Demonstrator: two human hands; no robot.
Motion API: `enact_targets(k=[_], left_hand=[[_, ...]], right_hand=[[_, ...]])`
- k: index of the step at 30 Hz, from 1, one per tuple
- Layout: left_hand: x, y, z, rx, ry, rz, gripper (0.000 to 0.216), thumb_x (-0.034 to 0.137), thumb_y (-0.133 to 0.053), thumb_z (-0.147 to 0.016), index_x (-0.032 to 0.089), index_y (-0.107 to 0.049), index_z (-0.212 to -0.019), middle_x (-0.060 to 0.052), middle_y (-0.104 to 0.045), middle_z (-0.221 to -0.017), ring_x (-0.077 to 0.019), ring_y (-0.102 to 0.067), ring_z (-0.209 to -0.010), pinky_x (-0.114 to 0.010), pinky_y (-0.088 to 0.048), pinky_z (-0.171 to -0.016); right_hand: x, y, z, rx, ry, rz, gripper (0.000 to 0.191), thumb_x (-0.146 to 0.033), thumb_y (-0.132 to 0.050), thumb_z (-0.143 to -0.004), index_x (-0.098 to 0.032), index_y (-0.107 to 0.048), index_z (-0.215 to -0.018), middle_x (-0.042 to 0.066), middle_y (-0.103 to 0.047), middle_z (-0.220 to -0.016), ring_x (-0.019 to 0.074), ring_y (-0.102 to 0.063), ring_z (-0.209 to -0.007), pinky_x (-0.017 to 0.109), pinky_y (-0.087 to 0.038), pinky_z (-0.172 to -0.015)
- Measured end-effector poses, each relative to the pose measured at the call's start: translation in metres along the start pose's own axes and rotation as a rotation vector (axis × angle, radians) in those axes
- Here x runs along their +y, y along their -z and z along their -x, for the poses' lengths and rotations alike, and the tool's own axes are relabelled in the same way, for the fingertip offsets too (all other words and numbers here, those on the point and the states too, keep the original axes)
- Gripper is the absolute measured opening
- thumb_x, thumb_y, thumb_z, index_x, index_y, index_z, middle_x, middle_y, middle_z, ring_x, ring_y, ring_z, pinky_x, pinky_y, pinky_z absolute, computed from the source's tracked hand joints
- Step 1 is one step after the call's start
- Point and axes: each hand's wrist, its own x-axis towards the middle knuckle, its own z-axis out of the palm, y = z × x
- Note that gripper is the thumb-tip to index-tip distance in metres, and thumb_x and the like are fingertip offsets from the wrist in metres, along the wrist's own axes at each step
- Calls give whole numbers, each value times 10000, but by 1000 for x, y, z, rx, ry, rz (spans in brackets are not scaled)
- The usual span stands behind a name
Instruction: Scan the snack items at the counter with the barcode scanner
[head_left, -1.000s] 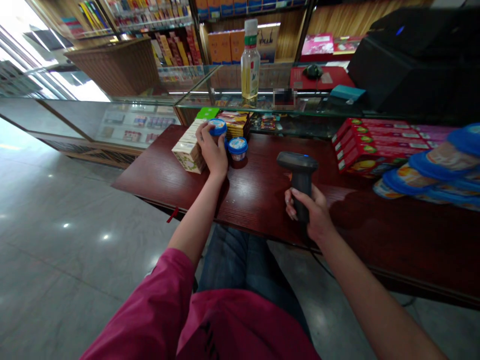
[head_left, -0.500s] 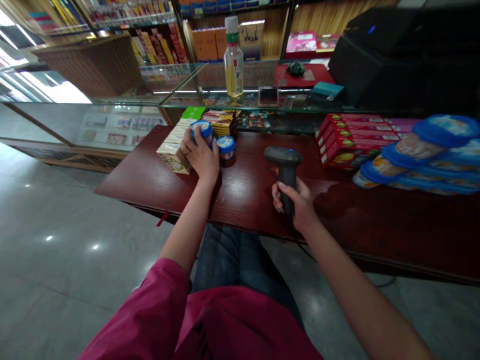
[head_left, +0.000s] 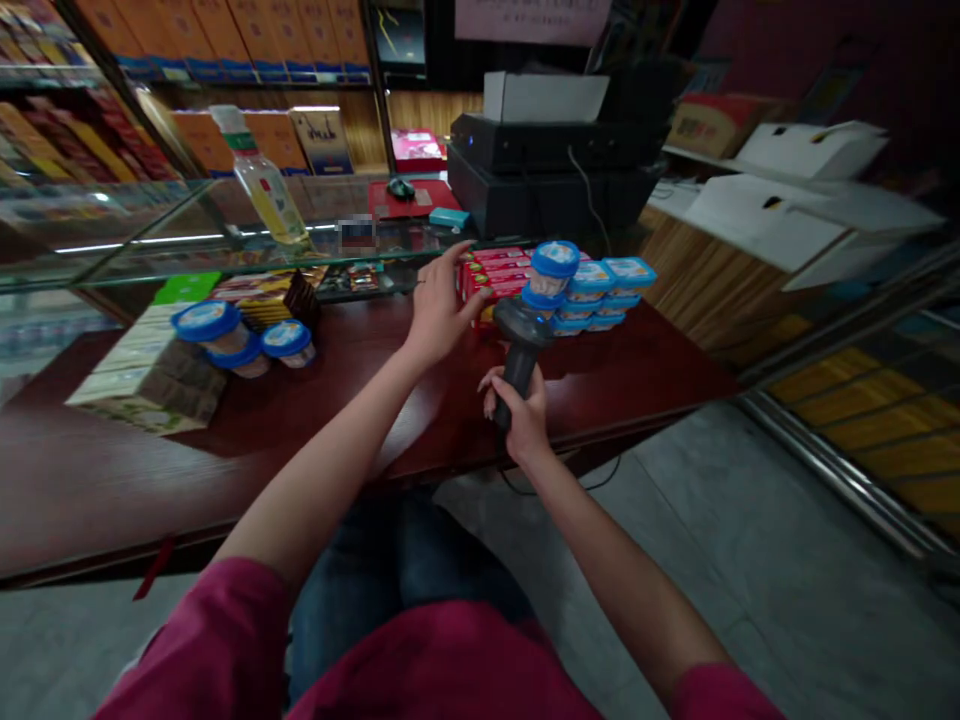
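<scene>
My right hand (head_left: 525, 412) is wrapped round the handle of a black barcode scanner (head_left: 517, 370), held upright above the dark red counter. My left hand (head_left: 441, 310) is raised beside the red boxes (head_left: 495, 268), fingers apart and nothing in it. Whether it touches the boxes I cannot tell. Blue-lidded tubs (head_left: 553, 262) stand stacked just behind the scanner, next to several flatter blue-lidded containers (head_left: 630, 272). On the left side, more blue-lidded tubs (head_left: 208, 322) stand by pale cartons (head_left: 142, 365), two of them stacked and a single tub (head_left: 288, 343) beside them.
A bottle of yellow liquid (head_left: 270, 200) stands on the glass case behind the wooden counter (head_left: 337, 410). Black machines (head_left: 555, 190) stand at the back. White boxes (head_left: 772, 210) are on the right. The scanner's cable (head_left: 600, 485) hangs below the counter edge.
My left hand has let go of the blue-lidded tub, now stacked on the left, and moved right to the red boxes. The view has turned right. My right hand still holds the scanner.
</scene>
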Motion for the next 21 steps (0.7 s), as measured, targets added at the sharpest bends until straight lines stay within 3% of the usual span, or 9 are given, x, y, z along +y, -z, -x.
enact_targets(k=[5, 7, 9, 11, 13, 17, 21], left_hand=[[5, -102, -56, -53, -95, 417, 837, 514, -795, -936, 316, -393, -1643, -131, -484, -1684, -378, -473, -1572, -604, -369, -1295], [5, -127, -64, -64, -66, 515, 801, 472, -801, -937, 309, -429, -1627, -128, -495, -1668, -368, -499, -1553, -604, -382, -1292], [6, -135, -64, -51, -7, 610, 775, 448, -823, -924, 294, -475, -1598, -131, -545, -1615, -359, -552, -1506, -590, -423, -1273], [6, -125, -61, -3, 67, 722, 758, 456, -838, -921, 291, -502, -1580, -125, -613, -1530, -352, -597, -1463, -563, -478, -1236], [3, -98, -52, 52, 144, 825, 724, 495, -819, -944, 292, -518, -1571, -112, -683, -1417, -349, -624, -1437, -539, -520, -1199], [-16, -19, -18, 88, 285, 932, 631, 570, -749, -988, 299, -565, -1527, -95, -753, -1318, -335, -672, -1389, -536, -554, -1167], [-53, 52, 35, 76, 481, 928, 452, 476, -728, -1019, 300, -644, -1427, -62, -794, -1224, -302, -733, -1290, -507, -590, -1136]], right_hand=[[-18, 36, -3, 164, 97, 33, 431, -311, -778, -797, -245, -544, -1153, -69, -720, -775, 75, -521, -445, 224, -426, -452], [-23, 45, -4, 177, 105, 42, 455, -322, -768, -797, -241, -548, -1187, -71, -713, -760, 79, -524, -448, 227, -437, -464], [-27, 49, -4, 159, 94, 54, 464, -334, -765, -795, -240, -556, -1198, -73, -705, -745, 83, -527, -441, 227, -440, -453], [-30, 50, -2, 111, 65, 70, 448, -340, -770, -796, -241, -563, -1181, -70, -703, -744, 89, -538, -434, 233, -455, -437], [-32, 46, 0, 42, 34, 92, 412, -345, -782, -804, -241, -568, -1141, -65, -707, -748, 98, -555, -434, 243, -479, -426], [-31, 28, 1, -144, -41, 115, 411, -352, -799, -833, -236, -585, -1164, -56, -712, -751, 107, -577, -451, 244, -496, -416], [-14, -5, -10, -330, -196, 30, 422, -414, -819, -833, -225, -611, -1148, -54, -691, -730, 100, -548, -423, 236, -469, -383]])
